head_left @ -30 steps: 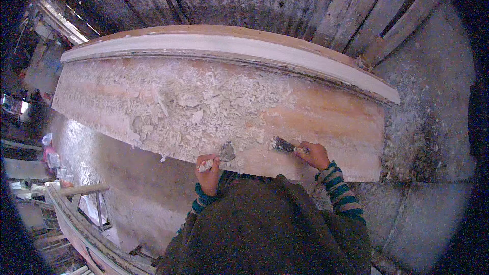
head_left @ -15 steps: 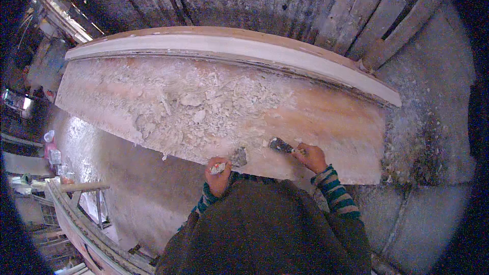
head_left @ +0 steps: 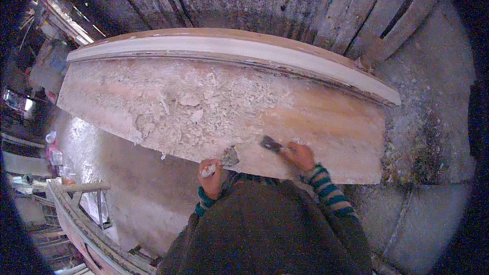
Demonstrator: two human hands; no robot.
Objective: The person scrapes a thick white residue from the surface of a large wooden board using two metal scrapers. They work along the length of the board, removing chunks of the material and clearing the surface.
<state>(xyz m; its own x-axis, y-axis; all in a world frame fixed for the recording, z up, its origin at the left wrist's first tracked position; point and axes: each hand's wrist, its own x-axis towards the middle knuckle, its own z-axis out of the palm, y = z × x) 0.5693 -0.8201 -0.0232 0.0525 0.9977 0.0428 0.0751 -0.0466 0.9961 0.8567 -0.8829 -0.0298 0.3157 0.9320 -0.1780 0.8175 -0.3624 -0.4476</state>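
My left hand [head_left: 211, 181] is closed round the pale handle of a scraper. That scraper's grey, crusted blade [head_left: 231, 157] lies at the near edge of a wide board [head_left: 326, 137]. Farther right, my right hand [head_left: 299, 156] grips a second scraper [head_left: 271, 144], whose dark flat blade points left and away from me over the board. A rough spread of pale flakes and crumbled, putty-like scrapings [head_left: 193, 109] covers the board's middle and left. Whether either blade touches the board, I cannot tell.
A long pale strip or moulding [head_left: 234, 45] borders the board's far side. Wooden planks [head_left: 379, 15] lean at the back right. Debris [head_left: 417, 145] litters the floor on the right. At lower left stands a curved wooden frame [head_left: 84, 237].
Both hands have shifted a little to the left with their scrapers. My right hand's blade has come nearer to the flakes.
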